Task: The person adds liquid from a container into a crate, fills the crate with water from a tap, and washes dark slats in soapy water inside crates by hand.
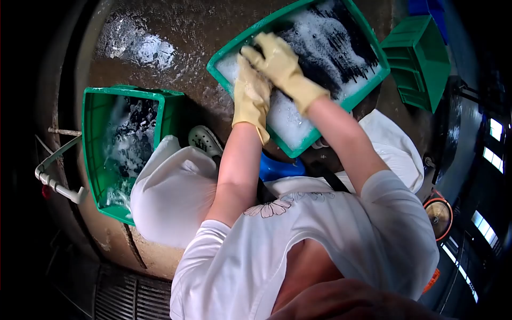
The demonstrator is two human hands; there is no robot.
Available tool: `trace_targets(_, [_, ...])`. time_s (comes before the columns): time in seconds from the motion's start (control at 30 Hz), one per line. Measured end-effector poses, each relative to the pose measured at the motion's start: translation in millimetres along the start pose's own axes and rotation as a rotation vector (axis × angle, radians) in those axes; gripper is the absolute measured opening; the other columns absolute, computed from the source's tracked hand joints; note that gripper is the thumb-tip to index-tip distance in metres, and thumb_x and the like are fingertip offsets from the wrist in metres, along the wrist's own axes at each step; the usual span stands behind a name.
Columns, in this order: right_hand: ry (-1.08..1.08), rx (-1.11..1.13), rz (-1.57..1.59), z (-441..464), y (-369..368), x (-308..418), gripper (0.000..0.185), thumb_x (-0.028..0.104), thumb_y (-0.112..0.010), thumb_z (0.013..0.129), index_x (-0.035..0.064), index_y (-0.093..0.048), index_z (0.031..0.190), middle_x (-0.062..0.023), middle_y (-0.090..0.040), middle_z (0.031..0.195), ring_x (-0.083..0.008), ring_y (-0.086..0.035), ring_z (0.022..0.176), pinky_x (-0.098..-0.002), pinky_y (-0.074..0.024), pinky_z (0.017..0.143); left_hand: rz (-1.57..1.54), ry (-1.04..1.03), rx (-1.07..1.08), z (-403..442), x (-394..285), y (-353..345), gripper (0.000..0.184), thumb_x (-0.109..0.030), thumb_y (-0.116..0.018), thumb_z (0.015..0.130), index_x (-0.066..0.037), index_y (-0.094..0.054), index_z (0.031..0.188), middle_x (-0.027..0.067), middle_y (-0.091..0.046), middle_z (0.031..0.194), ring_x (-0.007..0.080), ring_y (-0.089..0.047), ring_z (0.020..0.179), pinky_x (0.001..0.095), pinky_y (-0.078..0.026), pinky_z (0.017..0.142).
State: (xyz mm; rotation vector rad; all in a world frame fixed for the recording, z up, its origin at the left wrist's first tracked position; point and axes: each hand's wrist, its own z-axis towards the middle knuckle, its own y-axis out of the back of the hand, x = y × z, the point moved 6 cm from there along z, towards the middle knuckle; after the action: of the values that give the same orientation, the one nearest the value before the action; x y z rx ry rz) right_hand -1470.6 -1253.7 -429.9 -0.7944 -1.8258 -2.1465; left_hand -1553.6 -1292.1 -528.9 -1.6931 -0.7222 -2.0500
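Both my hands wear cream-yellow rubber gloves and are close together over the left end of a green tub (368, 98) of suds. My left hand (252, 92) points away from me, its fingers partly covered by the other hand. My right hand (277, 60) reaches in from the right, fingers bent towards the left fingertips. Both look closed; anything between them is too hidden to make out. White foam (288, 120) floats below the gloves. Dark pieces (341, 48) with comb-like edges lie under the foam on the tub's right side.
A second green tub (168, 114) with dark, foamy contents stands at left, near a white pipe (64, 192). Stacked green bins (421, 64) stand at upper right. The brown floor (186, 32) is wet. A blue seat-like object (280, 168) shows beneath me.
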Motion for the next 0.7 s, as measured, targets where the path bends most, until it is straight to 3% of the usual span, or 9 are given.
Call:
trace_targets(0.1, [0.245, -0.266, 0.040, -45.9, 11.2, 51.1, 0.045, 0.043, -0.070, 0.091, 0.0088, -0.066, 0.121, -0.0189, -0.063, 0.115, -0.0411, -0.062, 0.109, -0.0470, -0.0524, 0.095, -0.057, 0.011, 0.082, 15.7, 26.1, 6.1, 0.053, -0.042, -0.039, 0.113, -0.005, -0.044, 0.151, 0.0156, -0.052, 0.148, 0.0306, -0.051, 0.134, 0.0429, -0.041, 0.117])
trace_targets(0.17, [0.152, -0.104, 0.051, -23.0, 9.2, 22.1, 0.044, 0.043, -0.071, 0.090, 0.0078, -0.066, 0.117, -0.0195, -0.062, 0.115, -0.0414, -0.061, 0.109, -0.0486, -0.0518, 0.093, -0.082, -0.065, 0.028, 3.4, 27.3, 15.5, 0.055, -0.044, -0.035, 0.113, -0.006, -0.044, 0.151, 0.0136, -0.050, 0.151, 0.0292, -0.050, 0.137, 0.0412, -0.039, 0.118])
trace_targets(0.27, [0.222, -0.182, -0.144, 4.0, 24.4, -29.8, 0.048, 0.049, -0.069, 0.090, 0.0074, -0.066, 0.114, -0.0199, -0.063, 0.116, -0.0418, -0.060, 0.111, -0.0502, -0.0495, 0.096, -0.053, -0.102, -0.044, 7.8, 52.3, 11.8, 0.058, -0.047, -0.030, 0.113, -0.006, -0.043, 0.152, 0.0115, -0.049, 0.155, 0.0278, -0.048, 0.140, 0.0394, -0.037, 0.120])
trace_targets(0.37, [0.080, -0.405, -0.327, -23.4, 66.8, -94.2, 0.059, 0.048, -0.069, 0.092, 0.0038, -0.064, 0.130, -0.0207, -0.063, 0.132, -0.0433, -0.060, 0.116, -0.0500, -0.0460, 0.102, 1.941, -0.745, -0.445, -1.1, 58.3, 43.1, 0.058, -0.053, -0.036, 0.111, -0.011, -0.059, 0.144, 0.0021, -0.061, 0.146, 0.0231, -0.053, 0.135, 0.0364, -0.036, 0.117])
trace_targets(0.43, [-0.165, -0.441, -0.295, -55.8, 82.2, -142.3, 0.057, 0.044, -0.072, 0.092, 0.0028, -0.063, 0.129, -0.0234, -0.064, 0.132, -0.0465, -0.058, 0.119, -0.0503, -0.0466, 0.104, 1.805, -0.860, -1.050, -29.4, -9.6, 81.6, 0.061, -0.057, -0.033, 0.111, -0.013, -0.058, 0.145, 0.0009, -0.060, 0.148, 0.0230, -0.050, 0.137, 0.0342, -0.037, 0.117])
trace_targets(0.47, [-0.227, -0.341, -0.327, -66.5, 82.9, -135.9, 0.065, 0.047, -0.075, 0.090, 0.0013, -0.060, 0.134, -0.0273, -0.065, 0.128, -0.0481, -0.059, 0.118, -0.0500, -0.0465, 0.104, 1.799, -1.040, -1.049, -38.7, -30.9, 86.6, 0.055, -0.045, -0.041, 0.112, 0.001, -0.061, 0.137, 0.0161, -0.061, 0.144, 0.0269, -0.058, 0.130, 0.0404, -0.044, 0.115])
trace_targets(0.5, [-0.161, -0.287, -0.315, -73.6, 79.9, -121.4, 0.073, 0.048, -0.077, 0.088, -0.0019, -0.056, 0.137, -0.0314, -0.065, 0.123, -0.0502, -0.060, 0.114, -0.0505, -0.0476, 0.102, 1.803, -1.026, -1.059, -41.5, -26.7, 92.3, 0.055, -0.045, -0.041, 0.112, 0.001, -0.061, 0.137, 0.0161, -0.061, 0.144, 0.0269, -0.058, 0.130, 0.0404, -0.044, 0.115])
trace_targets(0.57, [-0.483, -0.068, -0.021, -88.9, 67.8, -105.1, 0.078, 0.050, -0.078, 0.087, -0.0052, -0.054, 0.137, -0.0349, -0.065, 0.120, -0.0519, -0.060, 0.112, -0.0513, -0.0496, 0.098, 1.840, -0.945, -1.095, -42.7, -11.6, 103.6, 0.057, -0.049, -0.040, 0.111, -0.004, -0.062, 0.137, 0.0146, -0.064, 0.137, 0.0253, -0.060, 0.120, 0.0381, -0.047, 0.106])
trace_targets(0.7, [-0.487, -0.012, -0.070, -121.3, 44.8, -50.3, 0.091, 0.053, -0.077, 0.087, -0.0068, -0.045, 0.147, -0.0346, -0.063, 0.125, -0.0525, -0.061, 0.114, -0.0526, -0.0488, 0.101, 1.920, -0.816, -1.144, -44.5, 17.1, 91.8, 0.060, -0.059, -0.038, 0.109, -0.012, -0.063, 0.137, 0.0115, -0.069, 0.123, 0.0222, -0.064, 0.101, 0.0335, -0.054, 0.089])
